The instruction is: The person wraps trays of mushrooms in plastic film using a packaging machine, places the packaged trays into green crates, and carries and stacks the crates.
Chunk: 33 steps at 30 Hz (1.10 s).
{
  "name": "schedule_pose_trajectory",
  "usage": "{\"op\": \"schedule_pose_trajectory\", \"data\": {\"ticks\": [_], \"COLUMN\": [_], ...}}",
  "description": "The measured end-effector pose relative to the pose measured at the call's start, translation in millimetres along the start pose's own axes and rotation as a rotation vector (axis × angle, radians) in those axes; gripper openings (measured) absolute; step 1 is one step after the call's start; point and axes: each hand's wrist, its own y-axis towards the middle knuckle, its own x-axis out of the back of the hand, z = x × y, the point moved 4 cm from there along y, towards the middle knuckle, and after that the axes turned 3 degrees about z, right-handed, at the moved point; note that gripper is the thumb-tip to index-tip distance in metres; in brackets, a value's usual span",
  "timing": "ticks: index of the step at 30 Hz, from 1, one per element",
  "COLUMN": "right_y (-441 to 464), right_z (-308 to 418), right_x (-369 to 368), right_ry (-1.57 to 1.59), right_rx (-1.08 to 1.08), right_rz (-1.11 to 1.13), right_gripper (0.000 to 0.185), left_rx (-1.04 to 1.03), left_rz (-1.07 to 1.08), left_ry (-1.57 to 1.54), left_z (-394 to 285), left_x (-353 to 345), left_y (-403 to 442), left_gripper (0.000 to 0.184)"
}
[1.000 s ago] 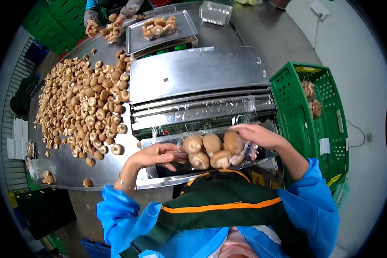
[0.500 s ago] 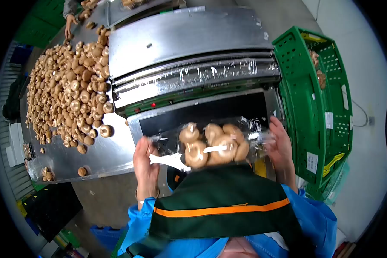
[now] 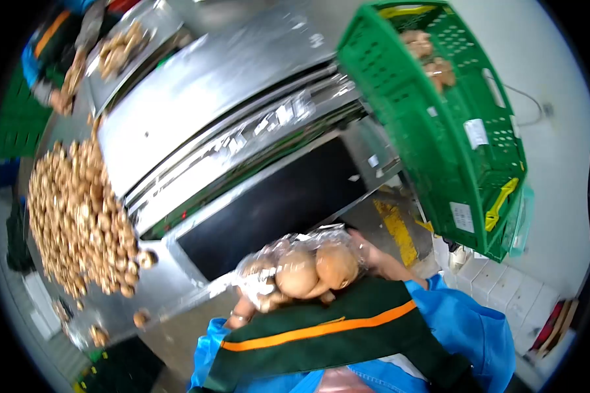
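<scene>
A film-wrapped pack of mushrooms point(image 3: 301, 270) is held close against the dark green apron point(image 3: 334, 314), its film shiny and crumpled. My left hand point(image 3: 244, 308) is at the pack's left end, its fingers mostly hidden behind it. At the right end, my right hand point(image 3: 367, 252) grips the pack, with the fingertips covered by film. Just beyond the pack lies the black plate point(image 3: 275, 206) of the metal wrapping machine point(image 3: 210, 92).
Loose mushrooms point(image 3: 78, 216) are heaped on the metal table point(image 3: 170, 288) at left. A green crate point(image 3: 406, 124) holding packs stands at right. At upper left, a co-worker's hands point(image 3: 65, 95) are beside a tray point(image 3: 154, 26) bearing mushrooms.
The pack has come off the plate and closer to my body, and its film ends are now gathered in. The view has turned, bringing the crate higher in the frame.
</scene>
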Motion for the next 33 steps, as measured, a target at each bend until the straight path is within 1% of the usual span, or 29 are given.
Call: {"op": "schedule_pose_trajectory", "data": {"ticks": [2, 5, 7, 8, 10, 11, 12, 14, 15, 16, 17, 18, 20, 22, 24, 26, 27, 28, 30, 32, 33], "right_y": [-27, -75, -114, -135, -178, -199, -221, -285, -290, -295, -292, -286, -284, -280, -280, -280, -278, -275, -271, -263, -257], "right_z": [42, 132, 205, 240, 304, 328, 347, 386, 393, 393, 394, 399, 404, 404, 402, 397, 394, 391, 386, 380, 389], "right_x": [-7, -6, 0, 7, 37, 65, 97, 227, 269, 303, 321, 336, 356, 361, 359, 347, 339, 329, 307, 277, 263], "right_ry": [-0.077, -0.264, -0.338, -0.35, -0.321, -0.291, -0.251, -0.362, -0.324, -0.286, -0.265, -0.245, -0.248, -0.262, -0.284, -0.339, -0.364, -0.399, -0.467, -0.587, -0.712], "right_rx": [0.128, 0.412, 0.64, 0.74, 0.893, 0.941, 0.962, 0.992, 0.955, 0.91, 0.876, 0.846, 0.779, 0.731, 0.708, 0.685, 0.678, 0.674, 0.667, 0.653, 0.646], "right_rz": [-0.006, -0.172, -0.347, -0.452, -0.717, -0.865, -1.002, -1.124, -1.098, -1.138, -1.174, -1.21, -1.29, -1.375, -1.44, -1.509, -1.534, -1.568, -1.618, -1.651, -1.636], "right_gripper": [0.033, 0.04, 0.044, 0.046, 0.051, 0.053, 0.055, 0.056, 0.046, 0.043, 0.041, 0.039, 0.034, 0.03, 0.026, 0.022, 0.021, 0.019, 0.017, 0.016, 0.016], "left_rx": [0.0, -0.024, -0.008, 0.059, 0.088, 0.129, 0.142, -0.01, -0.096, -0.194, -0.301, -0.409, -0.571, -0.803, -0.796, -0.816, -0.682, -0.548, -0.619, -0.664, -0.674], "left_rz": [0.208, 0.491, 0.58, 0.554, 0.614, 0.569, 0.455, 0.241, 0.118, -0.034, -0.137, -0.25, -0.534, -0.734, -0.98, -1.224, -1.3, -1.369, -1.283, -1.156, -1.082], "left_ry": [0.026, 0.15, 0.289, 0.392, 0.451, 0.436, 0.498, 0.48, 0.504, 0.522, 0.553, 0.593, 0.822, 0.902, 1.099, 1.279, 1.321, 1.356, 1.051, 0.745, 0.587], "left_z": [-16, -20, -13, -9, -16, -20, -26, -48, -66, -85, -107, -135, -194, -270, -350, -428, -468, -498, -520, -518, -512], "left_x": [-54, -139, -181, -192, -206, -200, -188, -163, -147, -131, -117, -101, -65, -32, 15, 85, 138, 175, 188, 189, 189], "left_y": [21, 69, 100, 113, 119, 123, 129, 131, 130, 122, 112, 101, 79, 69, 70, 84, 100, 110, 120, 153, 170], "left_gripper": [0.029, 0.032, 0.033, 0.03, 0.033, 0.031, 0.029, 0.023, 0.021, 0.018, 0.016, 0.015, 0.017, 0.019, 0.034, 0.036, 0.034, 0.033, 0.025, 0.017, 0.014]}}
